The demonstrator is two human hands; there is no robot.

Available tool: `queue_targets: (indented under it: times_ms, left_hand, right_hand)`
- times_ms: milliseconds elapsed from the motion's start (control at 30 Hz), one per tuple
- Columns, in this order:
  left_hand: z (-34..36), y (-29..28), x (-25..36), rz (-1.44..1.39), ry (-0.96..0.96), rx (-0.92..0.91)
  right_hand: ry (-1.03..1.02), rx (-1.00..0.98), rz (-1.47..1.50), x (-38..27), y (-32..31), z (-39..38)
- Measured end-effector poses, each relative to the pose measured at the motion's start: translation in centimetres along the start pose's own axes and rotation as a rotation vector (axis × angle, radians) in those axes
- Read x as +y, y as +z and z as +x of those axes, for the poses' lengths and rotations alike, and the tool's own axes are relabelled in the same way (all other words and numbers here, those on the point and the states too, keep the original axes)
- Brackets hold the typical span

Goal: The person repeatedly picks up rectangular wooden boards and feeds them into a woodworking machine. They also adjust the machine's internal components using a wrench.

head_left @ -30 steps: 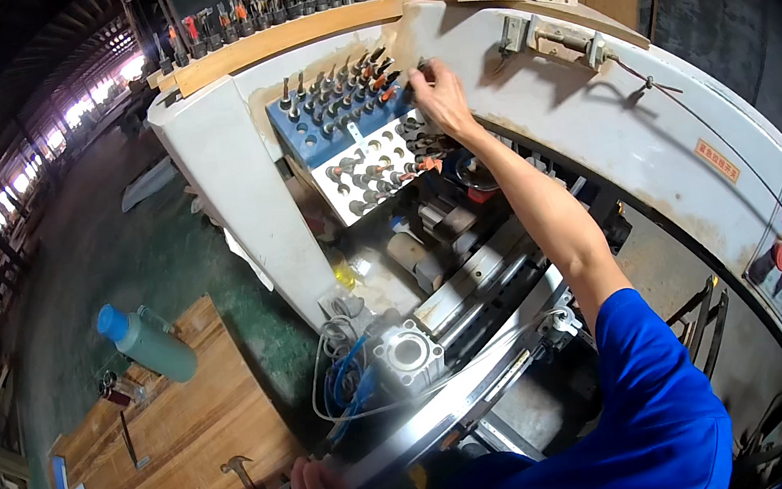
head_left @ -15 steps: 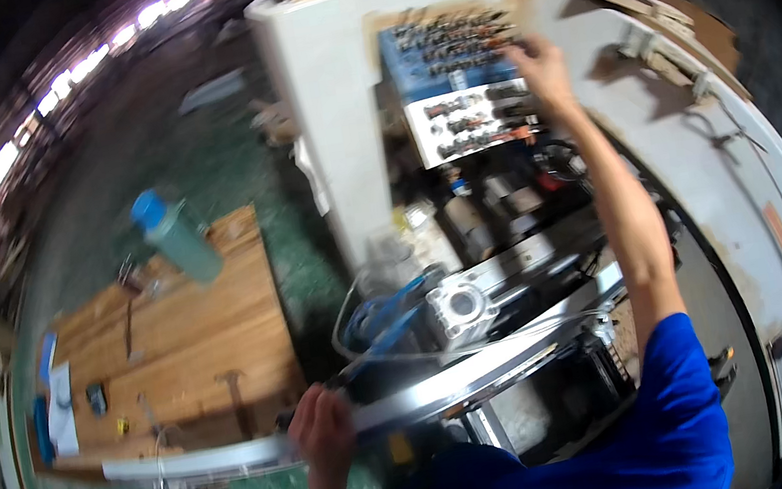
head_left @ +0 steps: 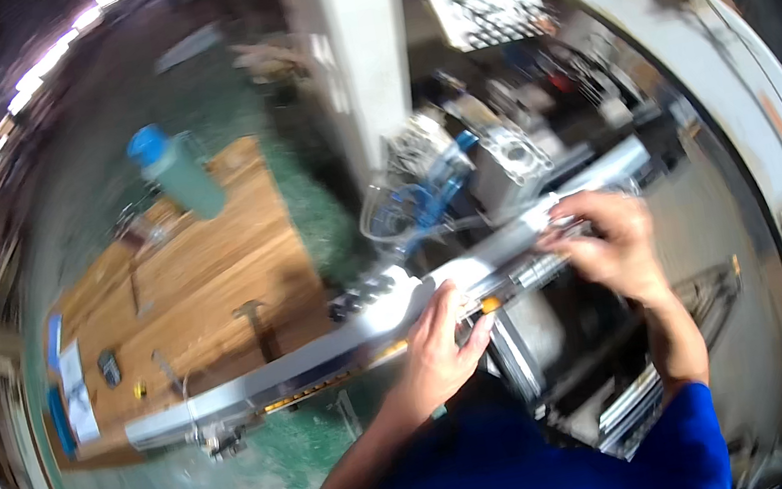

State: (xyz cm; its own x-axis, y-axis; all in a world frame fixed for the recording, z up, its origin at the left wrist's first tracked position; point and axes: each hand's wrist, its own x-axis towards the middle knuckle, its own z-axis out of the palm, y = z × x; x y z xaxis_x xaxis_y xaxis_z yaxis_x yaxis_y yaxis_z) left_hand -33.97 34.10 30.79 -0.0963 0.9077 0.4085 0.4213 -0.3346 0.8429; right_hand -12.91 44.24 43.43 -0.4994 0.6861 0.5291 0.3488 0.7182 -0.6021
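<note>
A long silvery metal bar (head_left: 298, 363) runs across in front of me, from above the wooden table to the machine on the right. My left hand (head_left: 438, 354) is at its near side, fingers against the bar and thumb apart from them. Farther right, my right hand (head_left: 614, 247) is held over the bar's near edge. Its thumb and fingers are pinched together; blur hides what they may hold. Left of my left hand, several dark round pieces (head_left: 358, 297) sit along the bar's far side.
A hammer (head_left: 258, 327) and a blue-capped bottle (head_left: 182, 180) are on the wooden table (head_left: 198, 304) at left. Behind the bar are a blue hose coil (head_left: 401, 211) and a square metal block (head_left: 518, 157). A blue-and-white rack of small parts (head_left: 488, 12) stands farther back.
My right hand has come back from the rack of small parts to the bar. My left hand has shifted right along the bar. The whole view has moved too.
</note>
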Motion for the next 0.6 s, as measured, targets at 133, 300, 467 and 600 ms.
queue_targets:
  times_ms: [133, 300, 467, 600]
  left_hand:
    - [-3.9, 2.6, -1.0, -0.407, -0.227, -0.412]
    - [-8.4, 6.3, -2.4, -0.414, -0.484, -0.663]
    - [-11.0, 9.6, -5.2, -0.405, -0.568, -0.860]
    - [-10.7, 12.7, -6.1, -0.460, -1.003, -0.864]
  right_hand:
    - [0.104, -0.175, 0.189, -0.5, 7.3, -9.2]
    - [0.624, -0.204, 0.291, 0.0, 4.0, -15.4]
    - [0.960, -0.064, 0.068, 9.9, -2.3, -25.5]
    - [1.157, -0.377, -0.104, 22.6, -2.4, -34.4]
